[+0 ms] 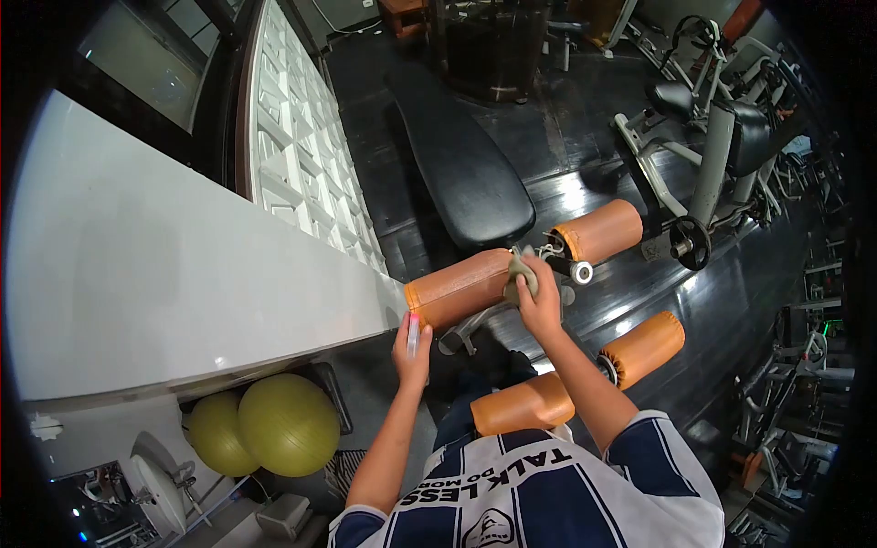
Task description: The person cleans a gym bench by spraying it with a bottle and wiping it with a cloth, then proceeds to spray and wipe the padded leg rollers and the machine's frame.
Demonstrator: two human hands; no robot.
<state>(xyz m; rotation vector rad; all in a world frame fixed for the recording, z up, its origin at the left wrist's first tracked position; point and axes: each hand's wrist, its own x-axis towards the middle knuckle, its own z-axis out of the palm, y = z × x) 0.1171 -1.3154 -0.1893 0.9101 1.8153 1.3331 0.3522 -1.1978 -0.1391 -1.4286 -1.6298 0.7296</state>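
My left hand [412, 358] is closed around a small clear bottle [414, 336] with a pinkish-red top, at the near left end of a brown padded roller [461, 285]. Greenish-grey cloth [520, 279] is bunched in my right hand [541, 300], which presses it against the right end of the same roller. A second brown roller [598, 232] sits beyond it on the right, past a metal bar end [581, 272]. Closer to me are two orange rollers, one at the right [644, 349] and one by my body [523, 405]. Behind the brown roller stretches a black padded bench [466, 164].
A white ledge [183, 265] runs along the left, with a white lattice panel [306, 137] behind it. Two green exercise balls [288, 425] rest below the ledge. Gym machines [713, 155] stand on the dark floor at the right.
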